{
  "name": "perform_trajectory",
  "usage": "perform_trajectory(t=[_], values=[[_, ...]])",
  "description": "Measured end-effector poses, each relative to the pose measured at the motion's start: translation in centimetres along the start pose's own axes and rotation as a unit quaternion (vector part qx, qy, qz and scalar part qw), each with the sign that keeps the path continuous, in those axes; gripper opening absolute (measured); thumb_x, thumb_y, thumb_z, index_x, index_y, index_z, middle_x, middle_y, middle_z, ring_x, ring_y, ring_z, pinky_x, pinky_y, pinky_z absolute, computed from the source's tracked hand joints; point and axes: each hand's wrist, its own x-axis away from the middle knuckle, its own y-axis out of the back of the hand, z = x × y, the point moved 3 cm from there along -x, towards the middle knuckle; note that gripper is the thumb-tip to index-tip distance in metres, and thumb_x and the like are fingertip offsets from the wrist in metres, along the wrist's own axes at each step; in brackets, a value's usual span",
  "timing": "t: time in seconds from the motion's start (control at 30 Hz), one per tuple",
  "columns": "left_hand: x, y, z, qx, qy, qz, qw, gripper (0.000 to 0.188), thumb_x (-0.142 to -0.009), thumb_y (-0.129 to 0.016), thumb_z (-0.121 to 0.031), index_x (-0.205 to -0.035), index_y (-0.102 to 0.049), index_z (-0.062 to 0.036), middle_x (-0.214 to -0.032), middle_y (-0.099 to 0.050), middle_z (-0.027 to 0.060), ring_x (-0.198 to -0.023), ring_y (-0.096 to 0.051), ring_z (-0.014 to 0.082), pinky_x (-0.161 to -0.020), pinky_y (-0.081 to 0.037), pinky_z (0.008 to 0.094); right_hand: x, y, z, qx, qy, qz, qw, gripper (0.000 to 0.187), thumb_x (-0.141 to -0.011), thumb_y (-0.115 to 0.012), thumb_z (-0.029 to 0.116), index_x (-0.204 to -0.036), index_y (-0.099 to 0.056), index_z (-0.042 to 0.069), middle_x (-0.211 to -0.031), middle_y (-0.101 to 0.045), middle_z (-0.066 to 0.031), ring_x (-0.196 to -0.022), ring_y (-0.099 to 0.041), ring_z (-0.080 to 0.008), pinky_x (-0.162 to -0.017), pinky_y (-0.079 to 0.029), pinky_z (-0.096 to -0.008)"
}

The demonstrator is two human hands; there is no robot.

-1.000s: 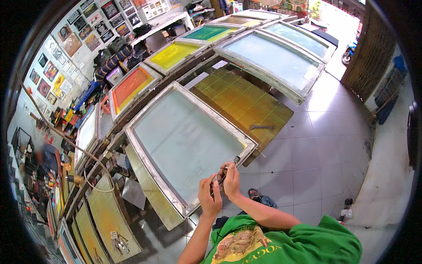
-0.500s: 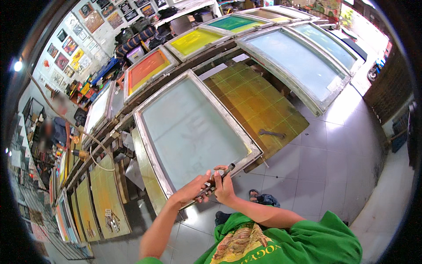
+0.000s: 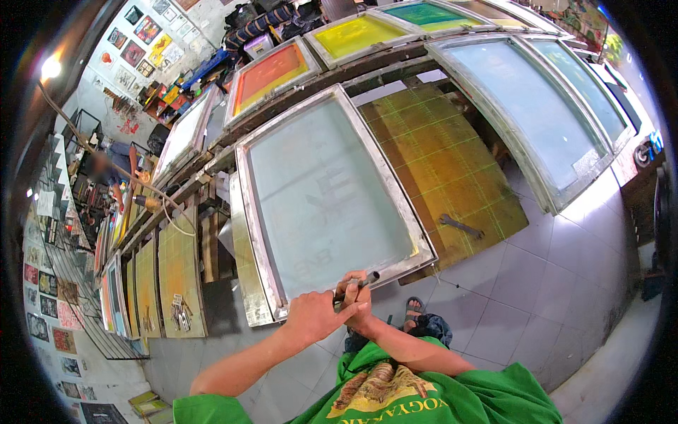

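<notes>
A short dark rod (image 3: 372,278), round like a tube, is held in front of my body at the near edge of a framed printing screen (image 3: 318,191). My left hand (image 3: 319,315) closes over its lower part, hiding most of that length. Wrapped round it closer to the upper end, my right hand (image 3: 359,309) touches the left. Only the rod's blunt tip and a small stretch between the hands show. The screen has a pale grey-green mesh in a worn whitish frame and lies just beyond my hands.
A greenish-brown board (image 3: 445,159) with a wrench (image 3: 461,226) on it lies right of the screen. Pale-blue screens (image 3: 522,106) stand farther right. Red (image 3: 272,79) and yellow (image 3: 364,35) screens line the back. Another person (image 3: 106,173) is at far left. A hanging cable (image 3: 78,138) crosses the left side.
The view has shifted, so the screens appear farther right. My left hand has turned and closed over the rod's lower part, which showed more before. Both hands stay on the rod.
</notes>
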Motion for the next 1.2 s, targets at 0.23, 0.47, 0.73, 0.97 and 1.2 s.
perform_trajectory(t=[0.23,0.47,0.73,0.97,1.2], values=[[-1.1,-0.5,0.9,0.062,-0.003,0.056,0.996,0.09,-0.093,-0.049,-0.081,-0.073,-0.067,0.0053,-0.067,-0.065,0.027,-0.072,-0.069,0.0468,-0.069,-0.055,0.0534,0.2,0.9,-2.4,0.036,0.032,0.001,0.999,0.041,-0.108,-0.053,0.049,-0.109,-0.041,0.009,-0.076,-0.049,-0.0035,-0.064,-0.045,-0.0114,-0.057,-0.04,-0.0298],[-1.7,-0.4,0.9,0.105,0.033,0.117,0.987,0.094,-0.091,-0.05,-0.083,-0.071,-0.065,0.0075,-0.067,-0.065,0.0273,-0.071,-0.069,0.0439,-0.066,-0.054,0.0511,0.3,0.3,-1.1,0.028,0.028,-0.022,0.999,0.03,-0.11,-0.052,0.035,-0.108,-0.038,0.009,-0.077,-0.043,-0.0013,-0.063,-0.044,-0.0104,-0.055,-0.04,-0.0289],[-1.9,-0.5,1.2,0.15,0.052,0.122,0.98,0.098,-0.087,-0.053,-0.087,-0.069,-0.062,0.0097,-0.061,-0.059,0.0223,-0.058,-0.06,0.0326,-0.057,-0.047,0.0476,0.2,-0.1,-0.3,0.017,-0.007,-0.013,1.0,0.027,-0.111,-0.05,0.031,-0.107,-0.035,0.009,-0.076,-0.041,-0.0015,-0.06,-0.043,-0.0096,-0.051,-0.038,-0.0289],[-2.0,-1.9,1.9,0.208,0.079,0.135,0.966,0.089,-0.092,-0.054,-0.082,-0.064,-0.057,0.0023,-0.056,-0.051,0.0096,-0.053,-0.052,0.0222,-0.052,-0.043,0.0428,-0.2,0.7,-1.8,0.127,-0.062,-0.009,0.99,0.024,-0.11,-0.053,0.027,-0.106,-0.05,0.003,-0.07,-0.055,-0.0035,-0.061,-0.051,-0.0125,-0.055,-0.043,-0.0361],[0.7,-3.9,-1.7,0.696,0.25,0.203,0.642,0.054,-0.1,-0.061,-0.063,-0.076,-0.042,-0.0188,-0.062,-0.026,-0.0087,-0.051,-0.026,0.0062,-0.047,-0.02,0.0258,-2.4,1.3,1.9,0.165,-0.061,0.179,0.968,0.037,-0.112,-0.048,0.036,-0.096,-0.057,0.004,-0.067,-0.05,-0.0002,-0.062,-0.046,-0.0115,-0.057,-0.04,-0.0333]])
